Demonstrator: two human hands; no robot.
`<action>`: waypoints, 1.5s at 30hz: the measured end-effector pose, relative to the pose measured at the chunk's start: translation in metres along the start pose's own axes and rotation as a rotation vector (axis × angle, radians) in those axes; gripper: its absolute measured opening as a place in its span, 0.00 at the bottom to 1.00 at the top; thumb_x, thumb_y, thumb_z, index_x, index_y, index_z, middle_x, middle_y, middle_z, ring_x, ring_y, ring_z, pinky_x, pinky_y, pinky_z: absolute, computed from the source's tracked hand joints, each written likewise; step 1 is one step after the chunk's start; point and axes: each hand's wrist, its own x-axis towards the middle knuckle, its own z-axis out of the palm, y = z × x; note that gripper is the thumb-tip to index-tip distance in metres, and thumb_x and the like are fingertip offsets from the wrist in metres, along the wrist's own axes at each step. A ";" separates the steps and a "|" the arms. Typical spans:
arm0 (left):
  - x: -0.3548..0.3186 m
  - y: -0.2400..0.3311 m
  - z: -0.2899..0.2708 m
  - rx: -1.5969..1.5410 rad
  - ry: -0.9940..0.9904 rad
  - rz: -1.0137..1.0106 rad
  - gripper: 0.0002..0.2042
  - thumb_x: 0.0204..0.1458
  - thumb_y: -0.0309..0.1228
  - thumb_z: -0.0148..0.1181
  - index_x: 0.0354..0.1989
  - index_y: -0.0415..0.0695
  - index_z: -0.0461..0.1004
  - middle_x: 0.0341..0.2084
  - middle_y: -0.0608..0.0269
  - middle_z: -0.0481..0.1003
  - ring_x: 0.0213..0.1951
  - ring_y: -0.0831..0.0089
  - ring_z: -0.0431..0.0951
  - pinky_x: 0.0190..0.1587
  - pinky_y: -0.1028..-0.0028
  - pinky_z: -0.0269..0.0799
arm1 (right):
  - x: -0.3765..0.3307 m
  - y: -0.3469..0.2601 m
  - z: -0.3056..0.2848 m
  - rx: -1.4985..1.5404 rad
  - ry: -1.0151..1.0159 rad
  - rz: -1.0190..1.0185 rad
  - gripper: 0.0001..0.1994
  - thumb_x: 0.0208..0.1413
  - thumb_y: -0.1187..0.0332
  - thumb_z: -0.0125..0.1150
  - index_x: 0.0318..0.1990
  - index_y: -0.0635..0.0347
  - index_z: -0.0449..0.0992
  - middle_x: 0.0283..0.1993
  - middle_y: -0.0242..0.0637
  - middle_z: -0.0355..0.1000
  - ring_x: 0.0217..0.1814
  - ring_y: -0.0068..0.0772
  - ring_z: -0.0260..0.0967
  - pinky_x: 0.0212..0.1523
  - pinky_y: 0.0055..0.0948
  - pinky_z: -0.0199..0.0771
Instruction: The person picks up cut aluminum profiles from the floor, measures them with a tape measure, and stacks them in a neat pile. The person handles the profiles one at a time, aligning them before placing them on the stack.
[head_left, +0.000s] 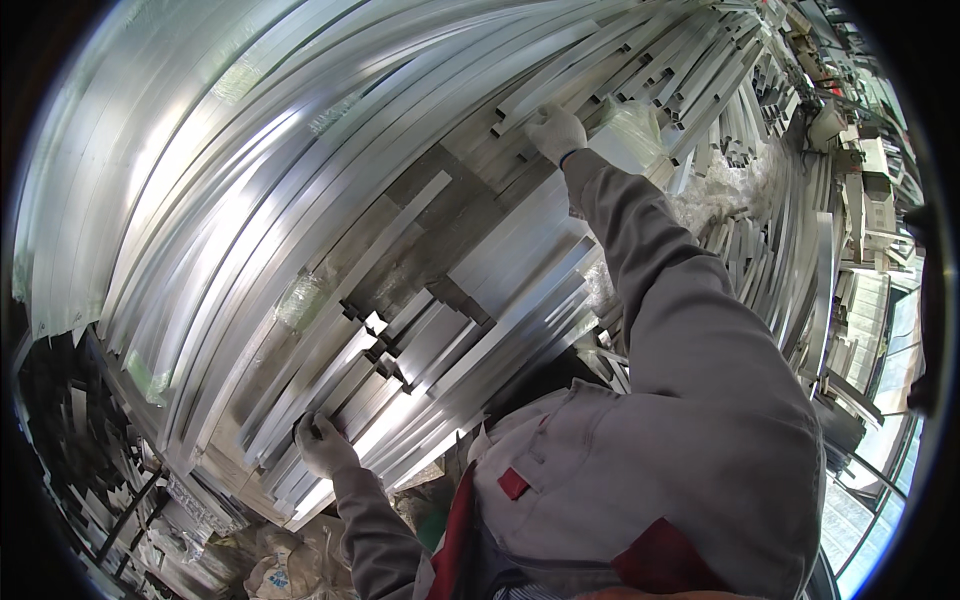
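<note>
Left hand: in a white glove, the left hand point(330, 450) is resting at the lower left of the frame, fingers bending over the edge of the lower profiles; whether they are pinching one cannot be told.
Right hand: also gloved, the right hand point(560, 135) is sitting at the upper middle, fingers curling, back of the hand showing; the fingertips are hiding, so a grip cannot be confirmed.
Lower profile: the silver lower profile point(328, 387) is lying at the lower left, running from the left fingers up and rightward; its long axis is slanting from lower left to upper right.
Upper bar: the upper bar point(548, 75) is lying just beside the right fingers, up and left of them, its axis slanting the same way; contact cannot be told.
Nearer hand: the left is standing nearer the lower profile; the right is standing well apart from it, nearer the upper bar.
Between hands: short channels point(430, 345) are lying side by side, with a pale panel point(525, 235) sloping beyond them.
Surroundings: long strips point(250, 185) are filling the upper left; clear plastic wrap point(632, 125) is lying right of the right hand.
</note>
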 end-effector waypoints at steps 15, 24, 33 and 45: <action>0.003 -0.011 0.004 -0.025 -0.076 -0.025 0.19 0.70 0.47 0.63 0.58 0.46 0.85 0.56 0.53 0.85 0.55 0.50 0.86 0.57 0.55 0.82 | 0.002 -0.067 0.016 -0.192 -0.294 0.011 0.32 0.59 0.54 0.70 0.70 0.54 0.78 0.60 0.48 0.85 0.63 0.56 0.83 0.62 0.45 0.85; 0.005 -0.007 0.000 -0.052 -0.045 0.023 0.15 0.67 0.41 0.67 0.52 0.44 0.86 0.48 0.55 0.86 0.48 0.53 0.87 0.52 0.56 0.83 | -0.172 -0.146 -0.031 0.407 -0.281 -0.061 0.26 0.56 0.56 0.74 0.62 0.51 0.84 0.51 0.43 0.86 0.55 0.49 0.86 0.59 0.44 0.85; 0.008 -0.005 -0.001 -0.117 -0.099 -0.027 0.14 0.66 0.42 0.68 0.49 0.44 0.86 0.45 0.55 0.87 0.47 0.54 0.86 0.52 0.57 0.80 | -0.258 -0.149 -0.013 0.322 -0.396 -0.149 0.24 0.57 0.56 0.75 0.61 0.51 0.85 0.52 0.40 0.84 0.53 0.44 0.85 0.56 0.43 0.86; 0.009 -0.017 0.006 -0.078 -0.040 0.044 0.16 0.66 0.43 0.66 0.52 0.44 0.86 0.49 0.53 0.86 0.49 0.52 0.87 0.54 0.56 0.81 | -0.282 -0.176 -0.002 0.563 -0.634 -0.376 0.21 0.59 0.62 0.72 0.59 0.55 0.86 0.47 0.41 0.87 0.50 0.43 0.87 0.55 0.41 0.87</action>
